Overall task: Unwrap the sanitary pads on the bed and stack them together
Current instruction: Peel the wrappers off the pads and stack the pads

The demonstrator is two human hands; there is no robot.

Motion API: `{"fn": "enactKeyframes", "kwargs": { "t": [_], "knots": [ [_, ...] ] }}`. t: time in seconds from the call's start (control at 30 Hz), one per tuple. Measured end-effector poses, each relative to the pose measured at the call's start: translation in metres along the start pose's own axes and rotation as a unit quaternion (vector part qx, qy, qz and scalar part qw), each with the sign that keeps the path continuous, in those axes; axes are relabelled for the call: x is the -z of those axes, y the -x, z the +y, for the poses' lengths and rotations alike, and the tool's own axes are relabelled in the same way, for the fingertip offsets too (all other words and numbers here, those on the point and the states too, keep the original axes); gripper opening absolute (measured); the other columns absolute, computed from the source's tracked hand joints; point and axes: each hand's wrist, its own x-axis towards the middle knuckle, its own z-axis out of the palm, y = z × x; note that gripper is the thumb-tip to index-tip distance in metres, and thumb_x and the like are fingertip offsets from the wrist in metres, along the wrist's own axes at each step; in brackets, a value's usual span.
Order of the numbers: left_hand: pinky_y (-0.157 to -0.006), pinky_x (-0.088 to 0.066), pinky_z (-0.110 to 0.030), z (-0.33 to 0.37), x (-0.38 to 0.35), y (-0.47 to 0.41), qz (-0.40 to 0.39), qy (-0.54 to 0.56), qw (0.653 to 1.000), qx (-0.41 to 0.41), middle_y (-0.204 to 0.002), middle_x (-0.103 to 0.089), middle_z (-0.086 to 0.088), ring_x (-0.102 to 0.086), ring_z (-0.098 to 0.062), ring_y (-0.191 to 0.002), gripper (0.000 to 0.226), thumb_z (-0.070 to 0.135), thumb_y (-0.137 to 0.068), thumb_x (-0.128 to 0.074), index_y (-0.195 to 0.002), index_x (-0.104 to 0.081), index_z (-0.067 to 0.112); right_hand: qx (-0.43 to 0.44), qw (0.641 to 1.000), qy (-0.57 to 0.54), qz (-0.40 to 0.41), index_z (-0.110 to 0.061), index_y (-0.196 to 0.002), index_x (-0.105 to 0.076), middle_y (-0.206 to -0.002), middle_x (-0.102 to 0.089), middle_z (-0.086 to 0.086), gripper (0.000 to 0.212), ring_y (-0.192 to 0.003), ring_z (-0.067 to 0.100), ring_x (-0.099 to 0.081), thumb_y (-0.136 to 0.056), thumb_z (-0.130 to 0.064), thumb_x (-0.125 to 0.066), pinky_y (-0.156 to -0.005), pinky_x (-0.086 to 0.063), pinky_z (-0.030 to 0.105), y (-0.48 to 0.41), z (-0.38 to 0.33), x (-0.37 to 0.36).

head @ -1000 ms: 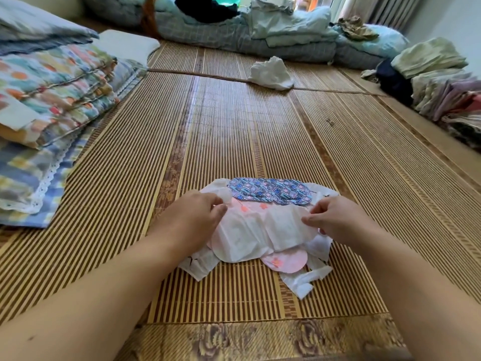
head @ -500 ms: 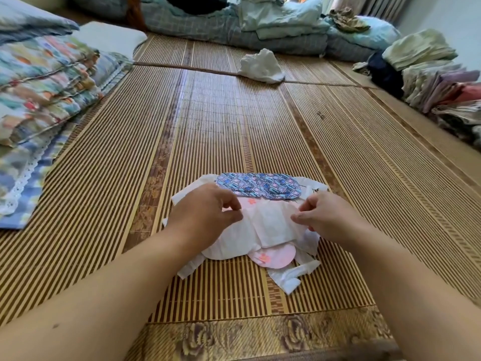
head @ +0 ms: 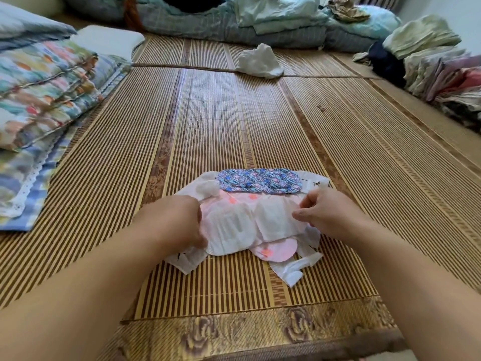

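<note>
1. The pile of cloth pieces lies on the bamboo mat, near its flowered front border and between the two forearms.
2. On top sits a white cloth piece, thin, creased and rounded along its near edge, with faint fold lines across it.
3. Just behind it a pale pink layer with orange spots shows, and a round pink piece with the same spots pokes out from under its near right edge.
4. At the far side of the pile lies a long oval blue patterned piece, flat and lengthwise across.
5. White scraps with small dark marks stick out at the corners.
6. The left grip is curled over the left edge of the white cloth piece and holds it; the fingertips are hidden.
7. The right grip pinches the right edge of the same piece between thumb and bent fingers.
8. A crumpled white cloth lies well apart at the far end, folded quilts at the left, stacked clothes at the right.
</note>
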Motion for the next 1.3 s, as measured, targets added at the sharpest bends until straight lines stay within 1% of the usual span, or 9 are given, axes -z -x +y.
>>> {"fn": "enactKeyframes", "kwargs": {
  "t": [0.13, 0.23, 0.33, 0.47, 0.6, 0.93, 1.1, 1.2, 1.3],
  "knots": [
    [-0.067, -0.055, -0.030, -0.002, -0.008, -0.002, -0.026, 0.075, 0.997, 0.002, -0.098, -0.065, 0.007, -0.060, -0.011, -0.080, 0.042, 0.036, -0.069, -0.073, -0.110, -0.062, 0.032, 0.000, 1.000, -0.006, -0.001, -0.021, -0.070, -0.065, -0.070, -0.065, -0.004, 0.015, -0.064, 0.009, -0.059, -0.081, -0.027, -0.072, -0.049, -0.037, 0.023, -0.002, -0.001, -0.003],
    [-0.051, -0.044, -0.024, -0.002, -0.011, -0.002, 0.015, 0.087, 0.996, -0.014, -0.078, -0.064, 0.010, -0.058, -0.007, -0.067, 0.012, 0.038, -0.076, -0.064, -0.084, -0.066, 0.029, 0.001, 1.000, -0.004, 0.000, -0.022, -0.069, -0.064, -0.069, -0.064, -0.005, 0.015, -0.063, 0.009, -0.059, -0.081, -0.028, -0.072, -0.049, -0.036, 0.023, -0.002, 0.001, -0.004],
    [-0.047, -0.041, -0.022, -0.003, -0.006, -0.001, 0.037, 0.171, 0.984, -0.028, -0.068, -0.064, 0.008, -0.060, -0.005, -0.058, 0.010, 0.033, -0.081, -0.065, -0.074, -0.066, 0.026, 0.013, 1.000, -0.004, 0.013, -0.020, -0.067, -0.063, -0.067, -0.063, -0.004, 0.017, -0.062, 0.010, -0.058, -0.082, -0.026, -0.071, -0.051, -0.039, 0.026, 0.000, -0.001, 0.000],
    [-0.050, -0.046, -0.022, 0.006, 0.011, 0.009, 0.010, 0.456, 0.889, -0.041, -0.067, -0.069, 0.000, -0.063, -0.010, -0.057, 0.010, 0.019, -0.081, -0.069, -0.072, -0.068, 0.016, 0.067, 0.985, -0.151, 0.041, -0.016, -0.069, -0.066, -0.067, -0.066, -0.001, 0.016, -0.062, 0.013, -0.061, -0.082, -0.024, -0.070, -0.055, -0.047, 0.027, 0.013, -0.019, 0.010],
    [-0.045, -0.045, -0.020, 0.023, 0.021, 0.018, -0.035, 0.600, 0.798, -0.052, -0.066, -0.070, -0.004, -0.064, -0.011, -0.055, 0.007, 0.014, -0.082, -0.068, -0.079, -0.064, 0.010, 0.134, 0.958, -0.253, 0.021, -0.014, -0.071, -0.070, -0.065, -0.068, 0.001, 0.012, -0.058, 0.014, -0.064, -0.081, -0.020, -0.071, -0.055, -0.053, 0.027, 0.032, -0.049, 0.005],
    [-0.046, -0.050, -0.021, 0.037, 0.022, 0.024, -0.045, 0.684, 0.727, -0.036, -0.068, -0.070, -0.005, -0.068, -0.015, -0.059, 0.005, 0.006, -0.086, -0.062, -0.083, -0.060, 0.011, 0.178, 0.951, -0.251, -0.001, -0.018, -0.085, -0.074, -0.076, -0.075, -0.001, 0.006, -0.072, 0.009, -0.071, -0.080, -0.022, -0.073, -0.074, -0.059, 0.037, 0.042, -0.069, -0.013],
    [-0.050, -0.055, -0.028, 0.032, 0.023, 0.022, -0.036, 0.746, 0.664, -0.017, -0.085, -0.074, -0.017, -0.072, -0.028, -0.072, 0.014, 0.003, -0.086, -0.060, -0.098, -0.057, 0.010, 0.228, 0.958, -0.174, 0.019, -0.029, -0.098, -0.065, -0.083, -0.071, -0.010, 0.037, -0.077, -0.001, -0.065, -0.065, -0.024, -0.081, -0.069, -0.053, 0.019, 0.045, -0.069, -0.025],
    [-0.056, -0.057, -0.027, 0.032, 0.023, 0.021, -0.017, 0.745, 0.667, -0.026, -0.087, -0.075, -0.015, -0.073, -0.025, -0.075, 0.024, 0.005, -0.087, -0.061, -0.107, -0.054, 0.015, 0.249, 0.953, -0.161, 0.058, -0.027, -0.098, -0.067, -0.083, -0.071, -0.008, 0.026, -0.077, 0.003, -0.064, -0.076, -0.014, -0.068, -0.067, -0.050, 0.022, 0.043, -0.070, -0.027],
    [-0.069, -0.057, -0.032, 0.026, 0.021, 0.018, 0.070, 0.619, 0.780, -0.057, -0.089, -0.075, -0.004, -0.071, -0.013, -0.079, 0.028, 0.017, -0.083, -0.068, -0.106, -0.056, 0.024, 0.209, 0.959, -0.178, 0.068, -0.021, -0.087, -0.071, -0.076, -0.070, -0.006, 0.018, -0.070, 0.005, -0.062, -0.083, -0.007, -0.060, -0.058, -0.050, 0.021, 0.032, -0.063, -0.014]
  ]
}}
